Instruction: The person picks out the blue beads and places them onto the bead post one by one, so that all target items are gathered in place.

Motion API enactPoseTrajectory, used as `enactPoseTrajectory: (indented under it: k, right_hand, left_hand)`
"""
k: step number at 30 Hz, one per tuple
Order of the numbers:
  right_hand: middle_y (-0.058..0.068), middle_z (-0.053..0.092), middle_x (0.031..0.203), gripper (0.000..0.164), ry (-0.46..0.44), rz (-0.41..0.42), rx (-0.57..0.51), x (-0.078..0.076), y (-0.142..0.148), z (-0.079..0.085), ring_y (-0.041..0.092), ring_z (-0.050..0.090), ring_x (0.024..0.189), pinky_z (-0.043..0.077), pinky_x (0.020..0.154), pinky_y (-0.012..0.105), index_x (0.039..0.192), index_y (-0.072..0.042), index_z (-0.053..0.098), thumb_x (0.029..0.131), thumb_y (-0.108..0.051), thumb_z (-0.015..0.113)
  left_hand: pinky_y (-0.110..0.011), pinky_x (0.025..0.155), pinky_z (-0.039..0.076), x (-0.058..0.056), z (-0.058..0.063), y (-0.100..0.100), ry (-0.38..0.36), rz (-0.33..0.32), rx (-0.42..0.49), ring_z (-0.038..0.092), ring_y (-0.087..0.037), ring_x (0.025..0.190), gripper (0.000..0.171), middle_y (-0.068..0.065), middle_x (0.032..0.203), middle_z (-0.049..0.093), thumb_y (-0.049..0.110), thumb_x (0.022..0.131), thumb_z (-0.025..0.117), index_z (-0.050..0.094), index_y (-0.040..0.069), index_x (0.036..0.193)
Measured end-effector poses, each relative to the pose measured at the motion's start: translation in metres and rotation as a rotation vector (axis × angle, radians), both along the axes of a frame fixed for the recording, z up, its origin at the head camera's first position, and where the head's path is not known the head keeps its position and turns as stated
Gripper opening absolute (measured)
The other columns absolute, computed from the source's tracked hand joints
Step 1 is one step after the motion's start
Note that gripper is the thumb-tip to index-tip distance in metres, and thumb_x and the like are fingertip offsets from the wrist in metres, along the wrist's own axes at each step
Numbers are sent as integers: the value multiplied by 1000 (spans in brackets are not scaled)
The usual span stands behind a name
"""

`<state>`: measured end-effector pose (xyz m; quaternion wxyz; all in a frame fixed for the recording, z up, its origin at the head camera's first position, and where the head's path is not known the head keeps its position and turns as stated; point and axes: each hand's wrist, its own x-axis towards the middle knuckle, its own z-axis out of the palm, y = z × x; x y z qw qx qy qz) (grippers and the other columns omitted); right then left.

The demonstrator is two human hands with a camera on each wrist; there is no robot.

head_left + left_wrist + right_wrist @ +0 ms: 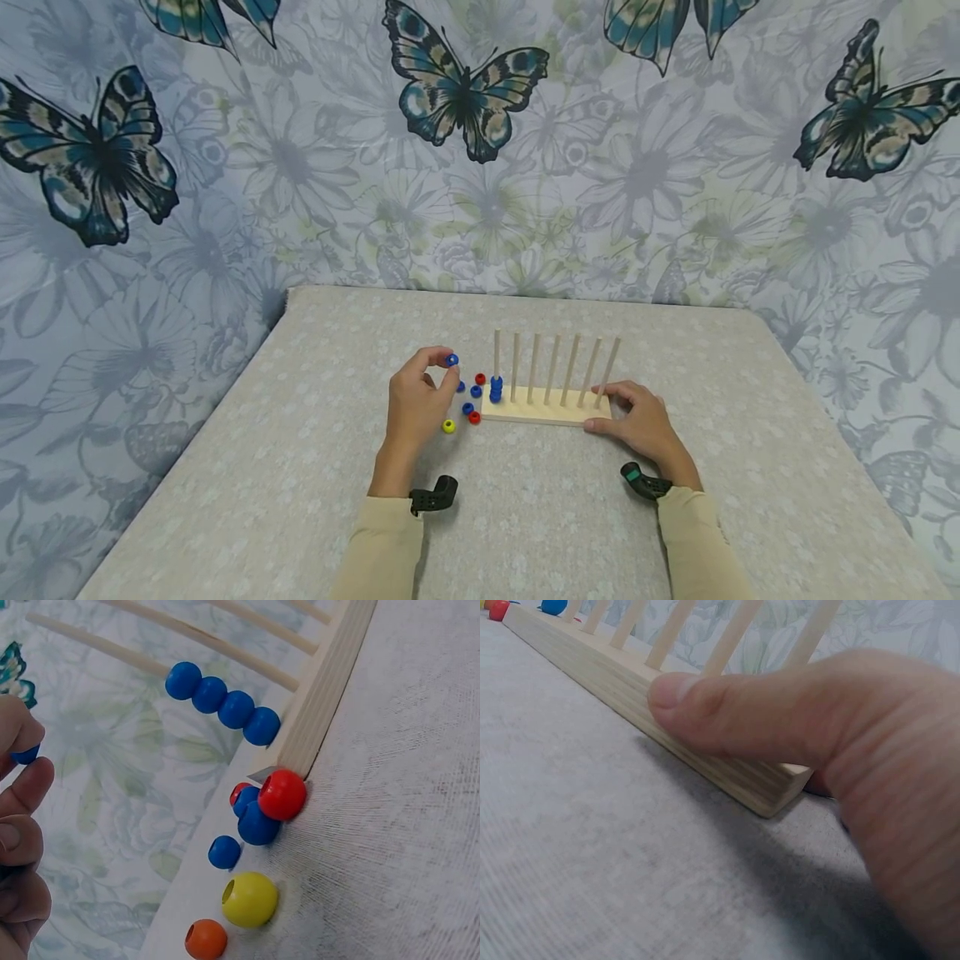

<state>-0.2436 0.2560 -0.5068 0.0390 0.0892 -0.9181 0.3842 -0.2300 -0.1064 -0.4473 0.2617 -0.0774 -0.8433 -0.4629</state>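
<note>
The left hand's (pixel 416 408) thumb and index finger pinch one blue bead (pixel 452 360), raised above the surface (pixel 525 500) left of the wooden peg board (pixel 540 412). The right hand (pixel 641 421) grips the board's right end, thumb on its near side. Four blue beads (pixel 236 709) sit on the leftmost peg (pixel 97 645). The pinched bead is judged light, rigid, smooth and prone to rolling; hold its sides, hole unobstructed.
</note>
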Motion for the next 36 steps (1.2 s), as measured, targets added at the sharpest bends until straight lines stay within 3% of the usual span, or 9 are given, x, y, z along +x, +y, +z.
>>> enactPoseTrajectory:
  k: [6, 26, 36]
  right_hand:
    - [-2, 66, 113, 62, -12, 1, 0, 0, -2, 0, 20, 52, 98, 28, 90, 40, 121, -29, 69, 68, -58, 87]
    - [-3, 66, 112, 63, -16, -4, 4, -2, -1, -4, 19, 52, 97, 27, 85, 39, 120, -31, 69, 67, -61, 86]
    - [-2, 67, 112, 63, -17, -8, -4, -1, -1, 0, 20, 52, 96, 26, 85, 38, 119, -30, 70, 67, -60, 87]
  left_hand:
    - [-26, 46, 40, -1, 7, -2, 36, 0, -3, 46, -13, 50, 22, 8, 99, 70, 19, 93, 70, 68, 19, 114]
    - [-26, 45, 39, -15, 51, 1, 149, -43, -19, 43, -11, 47, 23, 6, 101, 70, 20, 95, 68, 69, 16, 117]
    - [-25, 44, 37, -18, 59, 13, 199, -85, 33, 42, -10, 46, 23, 3, 101, 71, 20, 94, 68, 70, 17, 118]
